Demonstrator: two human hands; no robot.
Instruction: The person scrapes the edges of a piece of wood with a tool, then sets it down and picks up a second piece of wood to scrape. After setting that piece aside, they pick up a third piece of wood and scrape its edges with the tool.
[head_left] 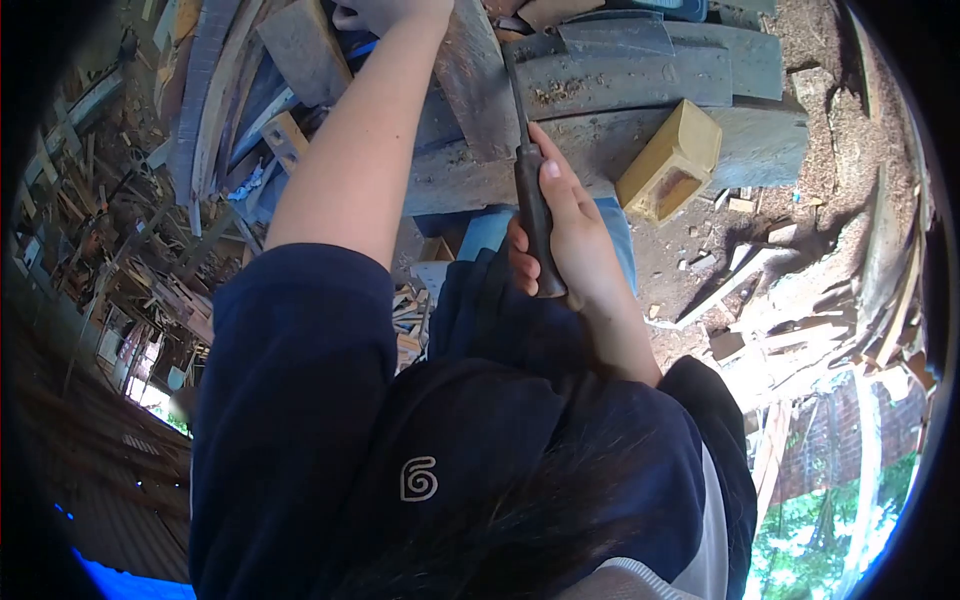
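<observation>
Fingers of your right hand (575,225) were wrapped around the dark handle of a tool (537,215), with the index finger stretched toward its thin blade. The blade pointed away from you over the worktop (610,145), near its front edge, beside a broad wooden board (475,85). Your left hand (385,12) was past the board's left side, partly cut off by the top of the view, so its grip could not be told. A hollowed yellowish block (690,135) sat tilted at the worktop's front edge, toward its right corner.
</observation>
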